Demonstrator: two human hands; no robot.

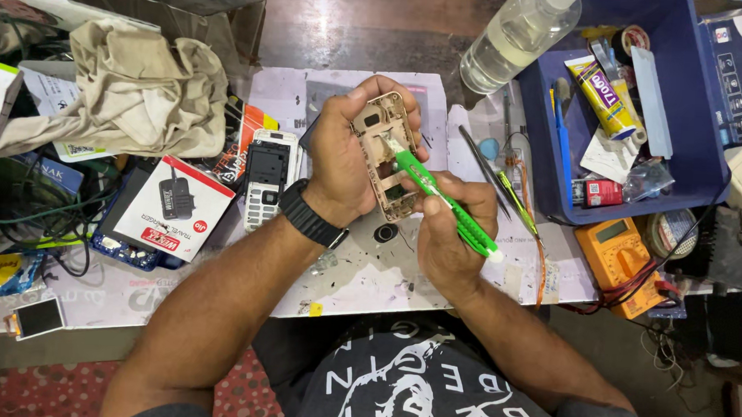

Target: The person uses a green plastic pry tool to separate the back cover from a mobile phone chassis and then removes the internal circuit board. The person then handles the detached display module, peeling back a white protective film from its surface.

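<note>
Green brush (446, 205) pinched in right hand (446, 237) fingers, left hand (344, 153) fingers gripping phone frame (387, 155)

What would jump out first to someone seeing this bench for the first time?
At centre, the left hand holds up an opened phone frame while the right hand works a bright green toothbrush against it. Just left of them a white keypad phone lies on the mat, and at upper right a blue bin holds tubes and small tools, with an orange multimeter below it.
</note>
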